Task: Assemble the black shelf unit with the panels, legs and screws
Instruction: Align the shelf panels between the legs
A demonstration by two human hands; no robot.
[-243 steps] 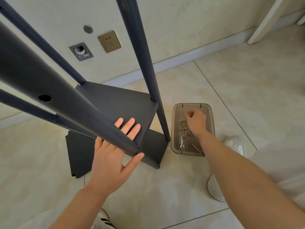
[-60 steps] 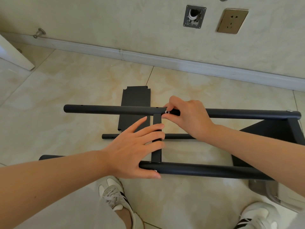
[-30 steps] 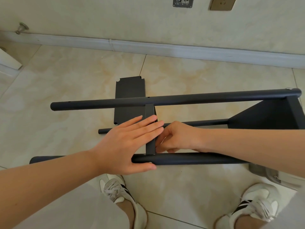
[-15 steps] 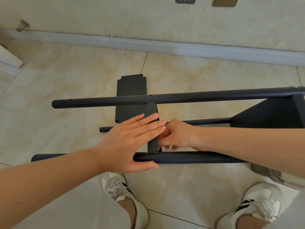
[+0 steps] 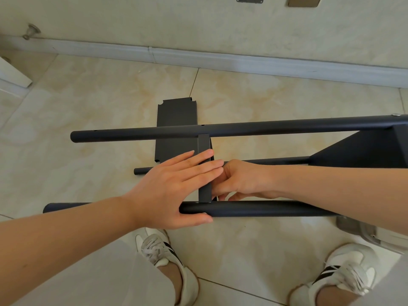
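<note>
The black shelf unit lies on its side on the floor; the left hand lies flat, fingers straight, across an edge-on panel between the far leg and near leg, thumb along the near leg. The right hand curls just behind that panel, which hides its fingertips, so its hold cannot be told. A loose panel lies flat beyond; the right forearm half-covers a plastic tray.
</note>
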